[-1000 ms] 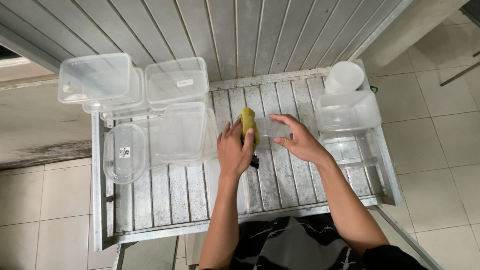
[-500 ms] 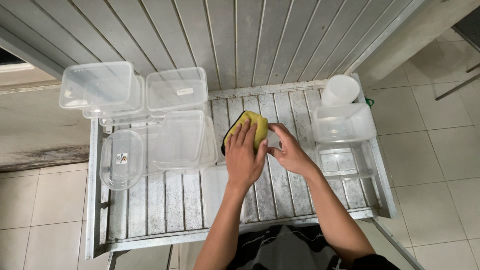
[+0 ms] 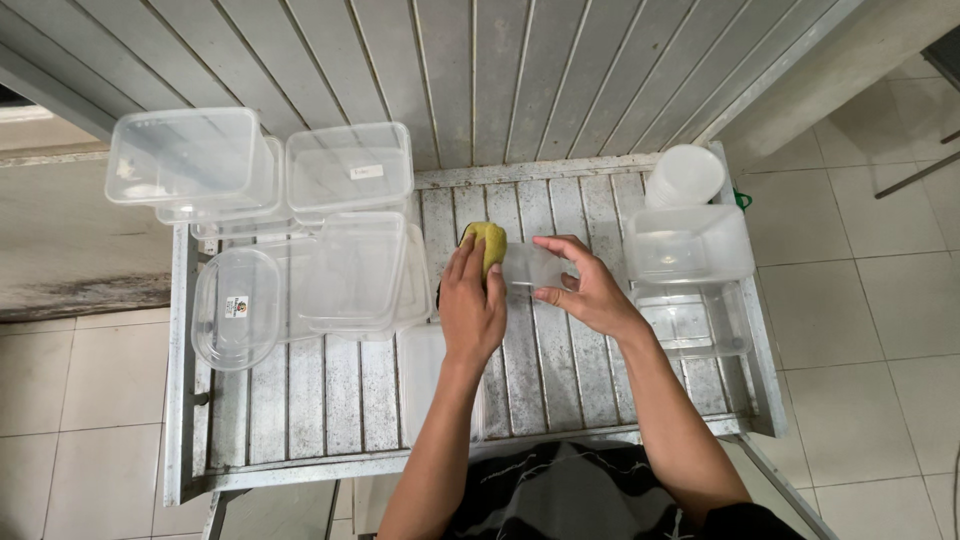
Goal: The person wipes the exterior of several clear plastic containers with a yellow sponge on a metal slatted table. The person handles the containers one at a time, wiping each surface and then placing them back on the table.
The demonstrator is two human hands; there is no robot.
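Centre of frame: my left hand presses a yellow sponge against a clear lid, its grip closed on the sponge. My right hand pinches the lid's edge, steadying it above the slatted table. Clear containers stack at upper left.

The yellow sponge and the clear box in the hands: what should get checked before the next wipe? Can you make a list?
1. Left hand grips the yellow sponge: ok.
2. Right hand holds the small clear box: ok.
3. Sponge touches the box: ok.
4. Box held above the slatted metal table, not resting on it: cannot tell.
5. Other clear containers sit apart from the hands: ok.
6. Sponge wet or soapy: cannot tell.
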